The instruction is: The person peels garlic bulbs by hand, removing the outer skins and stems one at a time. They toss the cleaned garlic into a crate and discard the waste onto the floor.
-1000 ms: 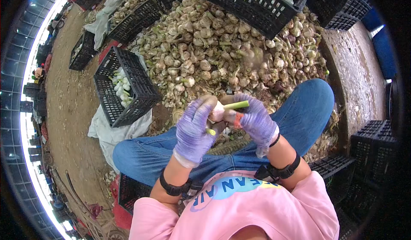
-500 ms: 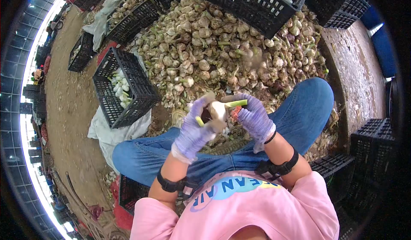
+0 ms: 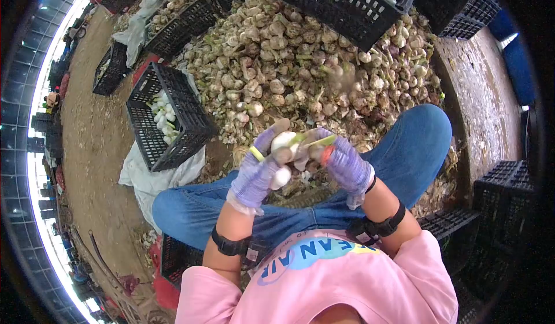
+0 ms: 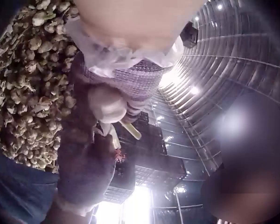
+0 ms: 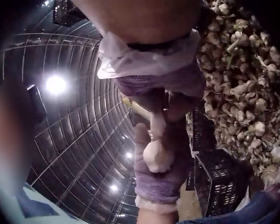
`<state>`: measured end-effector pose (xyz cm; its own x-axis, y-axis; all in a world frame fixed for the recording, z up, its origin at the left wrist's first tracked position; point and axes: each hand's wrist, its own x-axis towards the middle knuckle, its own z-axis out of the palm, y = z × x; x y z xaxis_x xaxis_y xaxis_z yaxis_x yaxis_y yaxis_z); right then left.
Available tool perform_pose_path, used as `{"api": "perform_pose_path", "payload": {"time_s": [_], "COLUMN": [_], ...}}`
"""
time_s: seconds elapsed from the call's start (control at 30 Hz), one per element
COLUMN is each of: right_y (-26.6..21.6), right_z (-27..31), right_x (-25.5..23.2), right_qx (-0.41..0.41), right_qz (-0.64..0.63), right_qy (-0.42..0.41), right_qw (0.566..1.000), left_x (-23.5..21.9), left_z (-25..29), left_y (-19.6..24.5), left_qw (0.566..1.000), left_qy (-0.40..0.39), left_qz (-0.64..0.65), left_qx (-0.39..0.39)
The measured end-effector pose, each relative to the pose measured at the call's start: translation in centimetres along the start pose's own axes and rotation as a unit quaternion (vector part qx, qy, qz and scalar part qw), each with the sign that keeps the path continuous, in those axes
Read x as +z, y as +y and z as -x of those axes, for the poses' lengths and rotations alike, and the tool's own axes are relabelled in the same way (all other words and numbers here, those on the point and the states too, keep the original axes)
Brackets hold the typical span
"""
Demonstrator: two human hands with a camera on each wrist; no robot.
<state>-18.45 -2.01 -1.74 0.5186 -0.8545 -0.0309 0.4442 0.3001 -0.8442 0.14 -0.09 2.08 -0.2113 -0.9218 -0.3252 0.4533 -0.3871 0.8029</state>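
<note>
My gloved left hand holds two garlic bulbs. The upper bulb, pale and smooth with a short green stem, lies between its fingers and thumb; the lower white bulb sticks out below the palm, and a cut stem shows over the fingers. Close beside it, my gloved right hand, an orange-red band on one finger, pinches greenish garlic skin by the upper bulb's stem. In the right wrist view a white bulb rests against the left palm; in the left wrist view a bulb appears under that hand.
A large heap of unpeeled garlic lies in front. Left of it stands a black crate with clean white bulbs. Another black crate sits at the heap's back. Crossed legs in jeans frame the hands.
The upper bulb has gone from skin-covered to white. It has shifted left with the left hand, and the right hand has drawn skin toward the right. The lower white bulb has come into sight.
</note>
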Motion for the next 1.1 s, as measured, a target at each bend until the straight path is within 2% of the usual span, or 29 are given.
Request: {"api": "perform_pose_path", "payload": {"time_s": [0.03,0.07,0.1,0.17,0.2,0.23,0.3,0.33,0.37,0.4,0.43,0.47,0.53,0.57,0.63,0.67,0.7,0.77,0.8,0.83,0.87,0.9,0.97,1.0,1.07,1.1], "right_y": [-0.2,1.5,1.2,0.5,0.5,0.5,-0.7,-2.4,-2.8,-2.7,-2.5,-2.3,-1.8,-1.4,-0.6,-0.7,-0.9,-1.3,-1.0,-0.4,0.1,0.3,0.5,0.5,0.4,0.4], "right_z": [-0.1,0.1,0.1,-0.5,-1.5,-1.5,-0.6,0.1,0.4,0.5,0.5,0.5,0.4,0.4,0.5,0.4,0.4,0.3,0.2,0.2,0.1,0.1,0.2,0.2,0.1,0.0], "right_x": [0.0,-0.6,-1.0,-1.8,-1.6,-0.8,1.5,2.1,2.3,2.6,3.0,3.2,3.2,3.1,2.8,3.0,3.1,3.2,2.8,2.1,1.7,1.6,1.6,1.6,1.3,1.3], "right_qx": [0.009,0.002,0.001,0.016,0.010,0.010,-0.070,-0.025,0.043,0.032,0.021,0.021,-0.038,-0.039,-0.096,-0.129,-0.129,-0.148,-0.149,-0.068,0.016,0.015,-0.012,-0.012,-0.025,-0.031], "right_qz": [-0.023,-0.192,-0.191,-0.180,-0.066,-0.067,-0.066,0.026,0.077,0.106,0.134,0.133,0.228,0.228,0.324,0.382,0.382,0.461,0.461,0.296,0.120,0.121,-0.059,-0.060,0.016,0.054], "right_qy": [-0.007,0.044,0.043,0.143,0.209,0.209,0.173,0.135,0.114,0.127,0.140,0.140,0.167,0.168,0.173,0.176,0.175,0.177,0.177,0.169,0.154,0.153,0.159,0.159,0.145,0.137], "right_qw": [1.000,0.980,0.981,0.973,0.976,0.976,0.980,0.990,0.990,0.986,0.981,0.981,0.958,0.958,0.925,0.898,0.898,0.857,0.857,0.938,0.981,0.981,0.985,0.985,0.989,0.989], "left_x": [-0.4,-0.7,-0.6,-0.3,0.3,0.3,0.2,0.5,1.0,1.3,1.3,1.3,1.8,1.9,1.7,1.3,1.0,1.0,1.5,1.8,1.7,1.3,0.3,0.0,-0.4,-0.3], "left_z": [-0.1,-0.1,-0.1,0.3,0.6,0.6,0.5,0.4,0.4,0.3,0.3,0.4,0.5,0.5,0.6,0.5,0.5,0.6,0.9,1.0,1.1,1.0,0.5,0.4,0.4,0.5], "left_y": [-0.1,0.0,0.1,0.5,0.8,0.7,0.4,0.3,0.2,0.1,0.0,-0.2,0.1,-0.2,-1.1,-1.4,-1.5,-1.0,-0.1,0.7,1.1,1.0,0.4,0.3,0.1,0.2], "left_qw": [1.000,0.999,0.999,0.999,1.000,1.000,1.000,1.000,0.999,0.995,0.995,0.988,0.956,0.956,0.936,0.936,0.933,0.929,0.973,0.996,0.998,0.998,0.988,0.988,0.938,0.938], "left_qy": [0.001,-0.021,-0.022,-0.035,-0.009,-0.009,-0.011,-0.013,0.007,0.026,0.025,0.033,0.065,0.064,0.073,0.074,0.061,0.047,0.044,0.040,0.037,0.037,0.035,0.035,0.071,0.072], "left_qz": [0.000,0.030,0.030,0.039,0.020,0.020,0.013,0.013,-0.013,-0.040,-0.041,-0.097,-0.232,-0.232,-0.244,-0.244,-0.262,-0.280,-0.178,-0.072,-0.053,-0.053,-0.121,-0.121,-0.280,-0.280], "left_qx": [-0.007,-0.007,-0.006,0.008,0.009,0.009,0.011,0.010,0.049,0.087,0.088,0.116,0.168,0.169,0.242,0.242,0.239,0.236,0.143,0.046,0.026,0.027,0.086,0.085,0.193,0.192]}}
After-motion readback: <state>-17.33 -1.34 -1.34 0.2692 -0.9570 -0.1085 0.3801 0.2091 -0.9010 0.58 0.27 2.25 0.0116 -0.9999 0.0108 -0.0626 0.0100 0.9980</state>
